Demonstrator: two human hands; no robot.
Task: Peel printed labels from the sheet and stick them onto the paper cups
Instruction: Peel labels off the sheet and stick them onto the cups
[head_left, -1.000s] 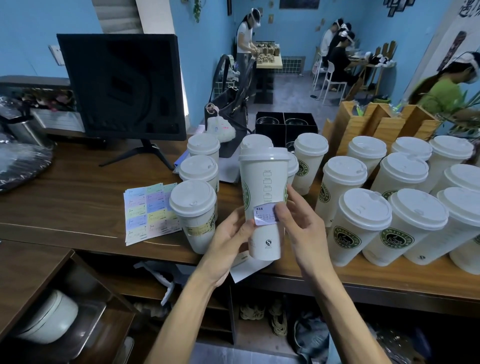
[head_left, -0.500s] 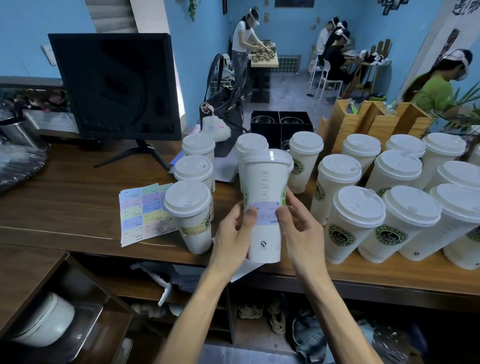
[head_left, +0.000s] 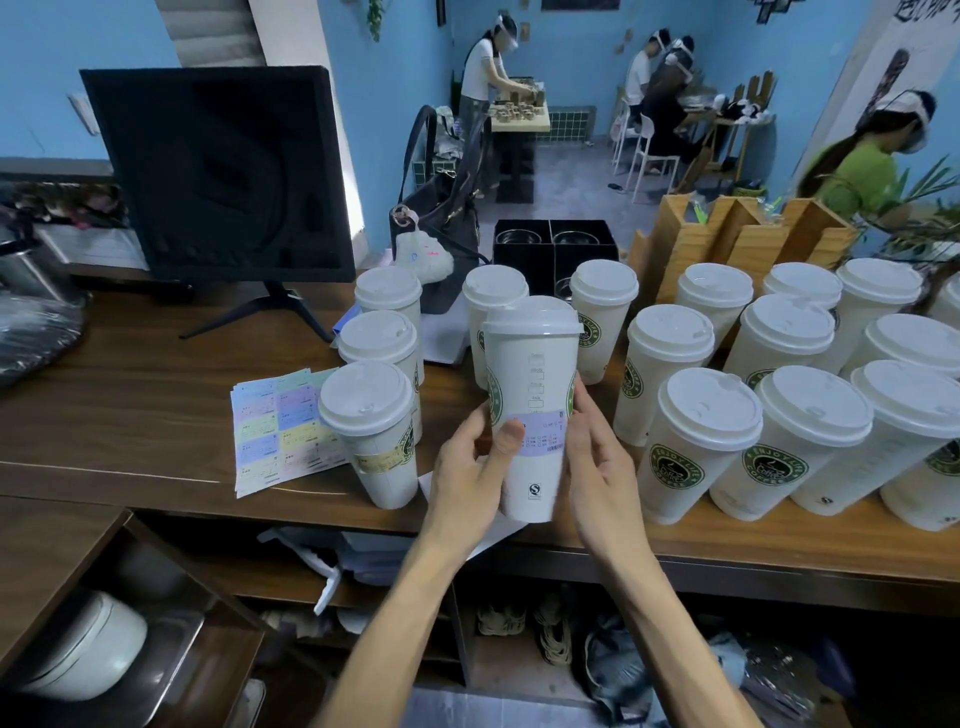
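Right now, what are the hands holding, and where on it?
Both hands hold one lidded paper cup by its lower body: left hand, thumb on the purple label; right hand opposite.

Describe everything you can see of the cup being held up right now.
The held cup is a tall white paper cup with a white plastic lid, upright and raised above the counter edge. Faint printed check boxes run down its front, green logos show at both sides, and a small mark sits near the base. A lilac label wraps its middle. The left hand grips it, thumb on the label; the right hand holds the other side.
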